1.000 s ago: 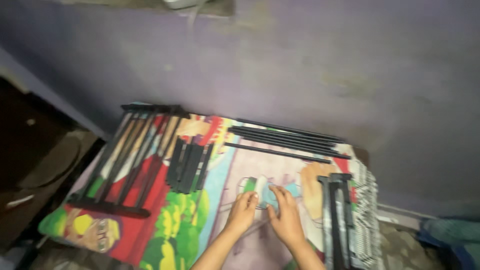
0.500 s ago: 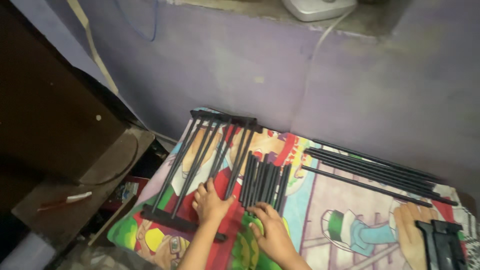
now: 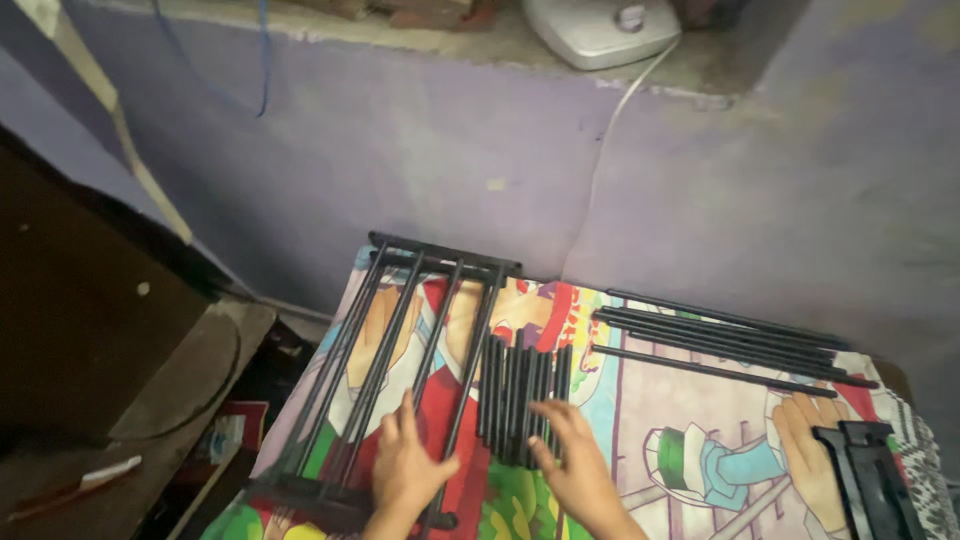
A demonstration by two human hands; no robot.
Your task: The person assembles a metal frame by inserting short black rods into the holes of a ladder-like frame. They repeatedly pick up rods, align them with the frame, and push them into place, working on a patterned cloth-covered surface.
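Wall (image 3: 420,170), purple and scuffed, fills the upper view, with a white device (image 3: 600,28) on its ledge and a cord hanging from it. Below lies the cartoon-printed cloth (image 3: 690,440), brightly coloured, spread flat over whatever carries the parts; what that is cannot be told. On the cloth's left part rests the black rack frame (image 3: 400,370), long parallel rods joined by crossbars at both ends. Well apart on the right lie several long black rods (image 3: 720,345), side by side, and a black end piece (image 3: 865,475) sits at the lower right edge. Between frame and long rods lies the bundle of short black tubes (image 3: 522,395), packed side by side. The left hand (image 3: 405,470) lies flat on the frame's rods near the lower crossbar, fingers spread, its grip released. The right hand (image 3: 575,465) rests its fingertips on the lower ends of the short tubes, fingers splayed, closed on nothing. The tubes look light, stiff and smooth, so they would likely roll apart; they would handle best gathered around the middle of the bundle.
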